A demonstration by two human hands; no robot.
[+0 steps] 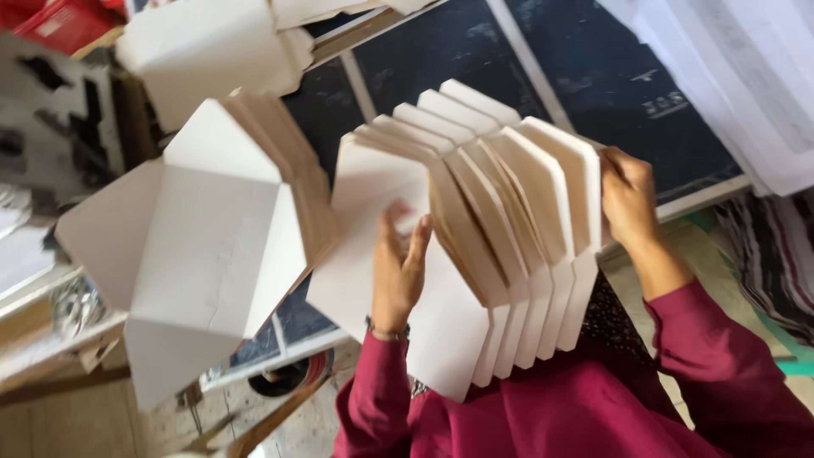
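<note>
Left hand [398, 267], sleeved in maroon, pressed flat and fingers spread against the front sheet of a fanned stack of cream die-cut card blanks [475, 229]; open palm, nothing clasped, only steadying the face of the stack. Right hand [627, 199] curled round the far edge of the same stack, fingers closed on the last few blanks and holding them together. Stack held upright above the lap, leaves splayed like a fan, over the near edge of a dark worktable [593, 85] with pale strips across it.

Just left of the fan, a second pile of the same blanks [212, 246], unfolded with pointed flaps, resting over the table's left near corner, close to the held stack; touching or not, cannot tell. Further back at the left far edge, more pale card sheets [212, 51] heaped. A red crate [64, 21] in the far left corner. White fabric [738, 76] draped at the right side.
</note>
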